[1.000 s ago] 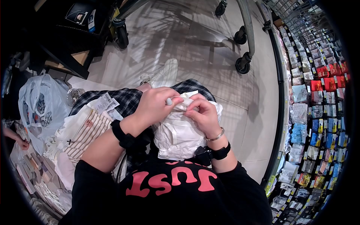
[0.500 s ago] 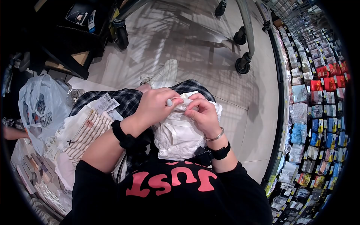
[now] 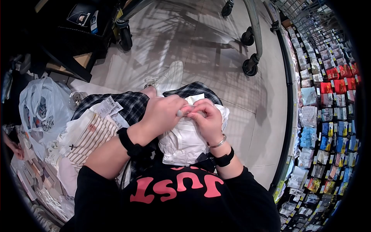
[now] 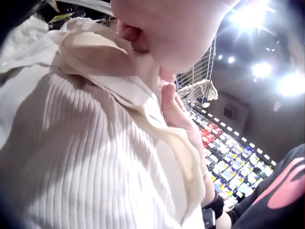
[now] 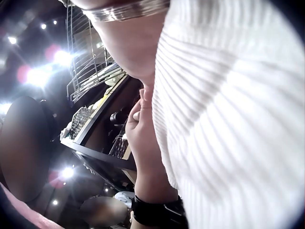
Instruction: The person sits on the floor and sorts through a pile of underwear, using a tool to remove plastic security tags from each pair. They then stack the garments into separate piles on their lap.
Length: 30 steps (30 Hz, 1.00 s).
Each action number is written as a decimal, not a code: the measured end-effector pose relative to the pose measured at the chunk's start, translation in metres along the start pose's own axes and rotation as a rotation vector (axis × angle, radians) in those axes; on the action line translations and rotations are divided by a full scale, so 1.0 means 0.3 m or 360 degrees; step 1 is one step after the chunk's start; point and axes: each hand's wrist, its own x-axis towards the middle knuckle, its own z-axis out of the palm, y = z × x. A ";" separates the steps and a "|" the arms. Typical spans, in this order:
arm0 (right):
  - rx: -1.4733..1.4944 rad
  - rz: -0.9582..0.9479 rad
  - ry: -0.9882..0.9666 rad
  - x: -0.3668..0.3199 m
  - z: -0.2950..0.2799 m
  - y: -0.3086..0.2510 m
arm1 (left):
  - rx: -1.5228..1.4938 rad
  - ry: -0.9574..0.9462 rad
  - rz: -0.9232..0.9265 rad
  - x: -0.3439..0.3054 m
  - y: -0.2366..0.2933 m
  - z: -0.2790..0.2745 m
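A white ribbed garment (image 3: 181,141) lies bunched on the person's lap; cream edging shows on the ribbed cloth (image 4: 109,157) in the left wrist view. The left hand (image 3: 164,112) curls around a small stick-like thing with a rounded grey-white end (image 3: 179,113), the rest hidden in the fingers. Facing it, the right hand (image 3: 210,121) pinches the upper edge of the garment between thumb and fingers. Both hands' fingertips meet over the cloth. In the right wrist view, ribbed fabric (image 5: 228,119) covers much of the right hand's work.
A striped garment (image 3: 94,135) with paper tags (image 3: 110,105) lies at the left, beside a pale plastic bag (image 3: 42,112). Wheeled cart legs (image 3: 253,34) stand ahead on the tiled floor. Shelves of packaged goods (image 3: 328,127) line the right. Another person's hand (image 3: 17,150) shows at far left.
The left hand has shifted slightly right and down with the stick, bringing its fingertips against the right hand's. The other person's arm at far left moved in, then back.
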 end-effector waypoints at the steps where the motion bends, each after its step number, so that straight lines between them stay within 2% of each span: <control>1: -0.0003 -0.0048 0.0041 -0.005 0.004 0.007 | 0.0029 0.0028 0.0052 -0.007 0.000 0.007; 8: -0.0019 -0.0212 0.0298 -0.046 0.026 0.021 | -0.0063 0.0086 0.0242 -0.025 0.010 0.022; 11: 0.0677 -0.0075 0.0517 -0.048 0.064 0.019 | -0.0171 0.0054 0.0236 -0.017 0.009 0.017; 14: -0.0196 -0.0353 0.0261 -0.034 0.018 0.003 | -0.0356 0.0048 0.0181 -0.018 -0.002 0.023; 15: -0.0200 -0.0373 0.0255 -0.035 0.019 0.005 | -0.0423 0.0057 0.0162 -0.018 -0.006 0.026; 18: -0.0214 -0.0467 0.0219 -0.034 0.021 0.017 | -0.0835 -0.0008 -0.0587 -0.006 0.008 0.005; 19: -0.0223 -0.0519 0.0195 -0.035 0.018 0.022 | -0.0603 -0.0075 -0.0508 0.002 -0.018 -0.003; 22: -0.0363 -0.0841 0.0071 -0.023 0.007 0.025 | -0.2076 -0.0368 -0.1101 -0.007 -0.126 -0.015; 23: -0.0430 -0.0975 0.0019 -0.019 0.001 0.023 | -0.1782 -0.0305 -0.1079 0.009 -0.103 -0.017; 26: -0.0744 -0.1201 -0.0165 -0.024 -0.017 -0.003 | -0.1085 -0.0220 -0.0540 0.041 -0.072 -0.014; 27: -0.0734 -0.1237 -0.0155 -0.021 -0.013 0.001 | -0.0926 -0.0373 -0.0499 0.044 -0.069 -0.026; 30: -0.0721 -0.1108 -0.0021 -0.018 -0.009 0.003 | -0.0767 -0.0363 -0.0431 0.033 -0.067 -0.009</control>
